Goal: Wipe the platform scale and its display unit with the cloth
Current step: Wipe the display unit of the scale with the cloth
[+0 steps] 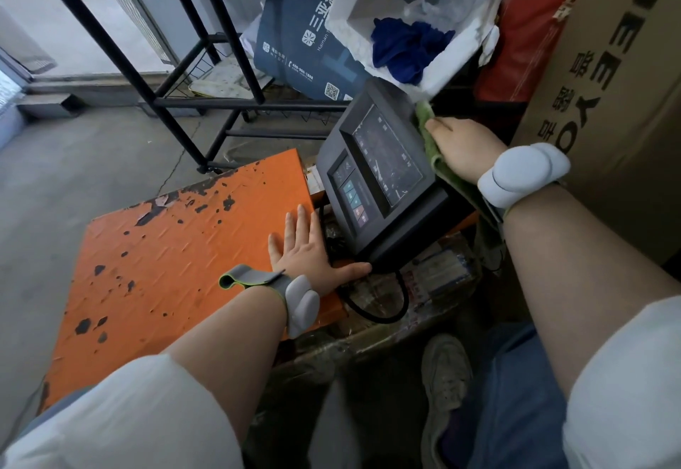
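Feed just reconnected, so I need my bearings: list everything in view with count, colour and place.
platform scale: 1, orange with chipped paint, lower left
display unit: 1, dark grey, right of the platform
cloth: 1, green, on the display's right edge
rack: 1, black, upper left
bag: 1, dark blue, behind the rack
foam box: 1, white, blue fabric inside, top centre
carton: 1, brown, right
shoe: 1, whitish, bottom
left hand: flat on the platform
right hand: presses the cloth against the display
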The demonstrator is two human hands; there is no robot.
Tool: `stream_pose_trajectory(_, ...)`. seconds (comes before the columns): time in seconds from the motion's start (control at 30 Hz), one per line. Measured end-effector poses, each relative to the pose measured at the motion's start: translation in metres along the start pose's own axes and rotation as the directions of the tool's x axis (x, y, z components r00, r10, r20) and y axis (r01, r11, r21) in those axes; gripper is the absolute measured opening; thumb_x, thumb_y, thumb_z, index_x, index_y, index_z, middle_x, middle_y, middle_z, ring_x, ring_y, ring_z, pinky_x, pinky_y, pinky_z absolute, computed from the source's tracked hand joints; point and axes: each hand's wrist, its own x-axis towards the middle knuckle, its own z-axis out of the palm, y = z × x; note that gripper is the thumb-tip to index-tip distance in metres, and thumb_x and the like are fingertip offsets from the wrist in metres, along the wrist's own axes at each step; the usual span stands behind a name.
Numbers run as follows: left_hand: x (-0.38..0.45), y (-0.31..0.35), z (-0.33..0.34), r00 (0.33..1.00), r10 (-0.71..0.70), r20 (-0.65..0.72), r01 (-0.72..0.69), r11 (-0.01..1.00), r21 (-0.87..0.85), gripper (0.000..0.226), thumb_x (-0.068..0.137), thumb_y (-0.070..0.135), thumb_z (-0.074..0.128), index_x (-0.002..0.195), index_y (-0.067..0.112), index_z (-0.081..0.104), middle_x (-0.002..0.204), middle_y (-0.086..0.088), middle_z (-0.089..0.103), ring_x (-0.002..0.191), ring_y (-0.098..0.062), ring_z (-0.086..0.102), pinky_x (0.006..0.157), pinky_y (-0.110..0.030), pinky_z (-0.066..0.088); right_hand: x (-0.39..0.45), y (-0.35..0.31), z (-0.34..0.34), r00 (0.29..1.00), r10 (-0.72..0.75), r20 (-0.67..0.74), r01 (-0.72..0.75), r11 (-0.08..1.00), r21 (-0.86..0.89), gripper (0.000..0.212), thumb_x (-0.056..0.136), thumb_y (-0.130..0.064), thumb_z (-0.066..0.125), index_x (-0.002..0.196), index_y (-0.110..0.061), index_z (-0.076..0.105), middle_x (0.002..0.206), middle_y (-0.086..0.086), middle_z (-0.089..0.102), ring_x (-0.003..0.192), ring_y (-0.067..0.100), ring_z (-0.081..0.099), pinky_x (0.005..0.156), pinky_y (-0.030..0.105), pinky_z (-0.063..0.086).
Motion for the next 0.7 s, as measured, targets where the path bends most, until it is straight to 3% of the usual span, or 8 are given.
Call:
stream_pose_trajectory(0.17, 0.0003, 0.0009, 0.0004, 1.000, -0.004, -0.002, 0.004, 1.000, 0.015, 0.125, 0.062, 0.086, 0.044, 0.148, 0.019, -0.017, 0.155, -0.001, -0.028, 0.142, -0.020, -0.027, 0.117, -0.051, -0.009, -0.0075, -0.0073, 0.0059, 0.979, -0.203, 0.001, 0.203, 0.978, 0.042, 0.045, 0.100, -0.026, 0.036, 0.145, -0.018, 0.034, 0.154, 0.003, 0.028, 0.143, 0.019, 0.024, 0.114, 0.027, 0.017)
stream_pose_trajectory(0.27, 0.0003, 0.0017, 0.0011, 1.000, -0.010, -0.012, 0.011, 1.000, 0.018, 0.126, 0.062, 0.087, 0.044, 0.149, 0.019, -0.016, 0.155, 0.000, -0.027, 0.143, -0.019, -0.026, 0.117, -0.051, -0.008, -0.0051, -0.0045, -0.0005, 0.999, -0.035, -0.042, 0.041, 0.988, 0.149, 0.041, 0.101, -0.026, 0.034, 0.140, -0.015, 0.042, 0.146, 0.007, 0.042, 0.134, 0.026, 0.037, 0.106, 0.028, 0.027)
stream_pose_trajectory(0.37, -0.0012, 0.0019, 0.0023, 1.000, -0.014, -0.021, 0.015, 1.000, 0.024, 0.124, 0.063, 0.086, 0.043, 0.149, 0.019, -0.016, 0.155, 0.000, -0.027, 0.143, -0.019, -0.026, 0.117, -0.051, -0.008, -0.0021, -0.0019, 0.0000, 0.994, 0.091, -0.056, -0.081, 0.983, 0.162, 0.034, 0.100, -0.014, 0.031, 0.126, 0.001, 0.047, 0.138, 0.022, 0.046, 0.123, 0.040, 0.044, 0.098, 0.038, 0.036)
stream_pose_trajectory(0.47, -0.0023, 0.0023, 0.0023, 0.999, -0.015, -0.035, 0.017, 0.999, 0.037, 0.120, 0.067, 0.085, 0.041, 0.149, 0.018, -0.015, 0.155, 0.000, -0.027, 0.143, -0.020, -0.025, 0.117, -0.051, -0.007, -0.0021, -0.0074, 0.0034, 0.994, 0.099, -0.051, -0.091, 0.986, 0.142, 0.030, 0.101, -0.019, 0.028, 0.089, -0.010, 0.054, 0.125, 0.026, 0.053, 0.114, 0.039, 0.050, 0.082, 0.033, 0.035)
stream_pose_trajectory(0.5, -0.0019, 0.0028, 0.0022, 0.999, -0.016, -0.035, 0.017, 0.999, 0.041, 0.119, 0.068, 0.084, 0.041, 0.149, 0.018, -0.015, 0.155, 0.000, -0.027, 0.143, -0.020, -0.025, 0.117, -0.051, -0.007, -0.0041, -0.0093, 0.0041, 0.997, 0.070, -0.045, -0.065, 0.993, 0.101, 0.033, 0.101, -0.024, 0.027, 0.090, -0.012, 0.056, 0.125, 0.024, 0.054, 0.115, 0.037, 0.049, 0.083, 0.032, 0.034)
stream_pose_trajectory(0.6, -0.0011, 0.0035, 0.0023, 0.999, -0.021, -0.032, 0.022, 0.998, 0.052, 0.118, 0.068, 0.084, 0.040, 0.149, 0.018, -0.016, 0.155, 0.000, -0.027, 0.143, -0.020, -0.025, 0.117, -0.051, -0.007, -0.0067, -0.0088, 0.0077, 0.998, -0.015, -0.060, 0.020, 0.996, 0.092, 0.039, 0.100, -0.030, 0.031, 0.131, -0.013, 0.049, 0.134, 0.015, 0.052, 0.122, 0.035, 0.046, 0.099, 0.036, 0.035)
stream_pose_trajectory(0.7, -0.0010, 0.0042, 0.0024, 0.999, -0.024, -0.026, 0.025, 0.998, 0.056, 0.118, 0.068, 0.085, 0.039, 0.149, 0.018, -0.016, 0.155, 0.000, -0.027, 0.143, -0.020, -0.025, 0.117, -0.051, -0.008, -0.0052, -0.0028, 0.0065, 0.997, -0.016, -0.079, 0.022, 0.997, 0.070, 0.041, 0.099, -0.035, 0.033, 0.131, -0.016, 0.051, 0.131, 0.014, 0.055, 0.120, 0.034, 0.048, 0.094, 0.033, 0.036)
